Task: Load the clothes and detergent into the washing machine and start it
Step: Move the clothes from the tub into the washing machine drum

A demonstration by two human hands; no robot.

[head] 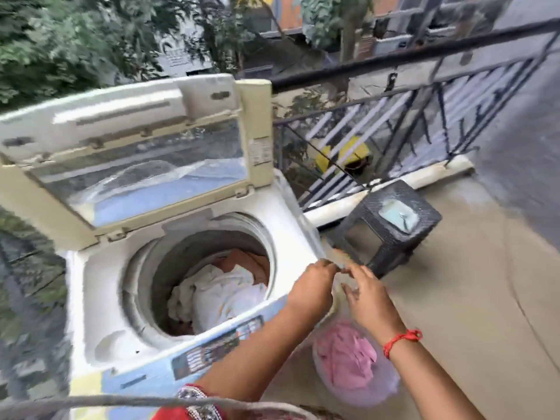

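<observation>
1 washing machine (91, 313) — 1 dark stool (391, 225) — 1 clear bag (357, 368) of pink powder, 2 hands: left (312, 286), right (368, 295).

We see a tan concrete floor (454, 298) carrying a white washing machine (100, 298), and just beside it a dark woven stool (391, 225) near the railing's base.

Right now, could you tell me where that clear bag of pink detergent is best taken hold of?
At its gathered neck, from above. The clear bag hangs with the pink contents sagging low, so the top is slack film; the left hand and right hand already pinch there.
</observation>
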